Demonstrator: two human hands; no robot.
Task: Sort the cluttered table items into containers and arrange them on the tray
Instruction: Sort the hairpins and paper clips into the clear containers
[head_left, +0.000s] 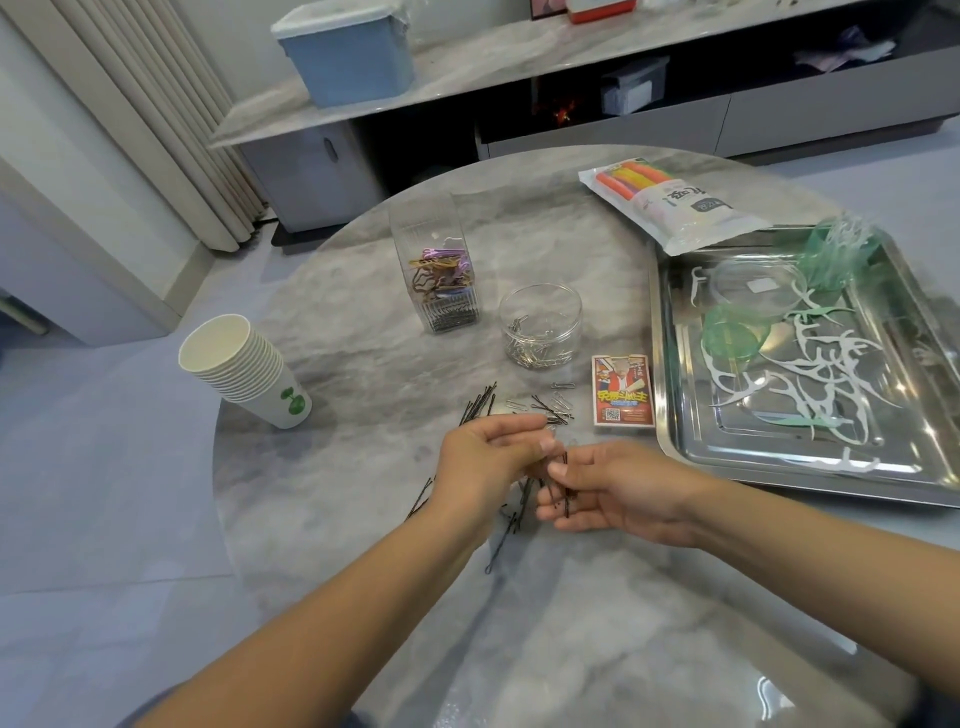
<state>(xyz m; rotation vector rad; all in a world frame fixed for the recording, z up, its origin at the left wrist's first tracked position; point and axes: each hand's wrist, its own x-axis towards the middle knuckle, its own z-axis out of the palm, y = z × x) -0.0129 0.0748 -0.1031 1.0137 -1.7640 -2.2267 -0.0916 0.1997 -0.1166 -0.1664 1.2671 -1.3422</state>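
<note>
Both hands pinch black bobby pins, frame centre.
Left hand (488, 457) grip & right hand (613, 493) grip each hold bobby pins (566, 488); more lie loose on desk (363, 467) beneath. Steel tray (670, 415) at right w/ floss picks (810, 374).

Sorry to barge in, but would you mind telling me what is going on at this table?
A person is sorting clutter. Both hands, left and right, hold black hairpins above the table, with more pins and paper clips loose beside them. The round jar holds clips; floss picks litter the tray.
</note>
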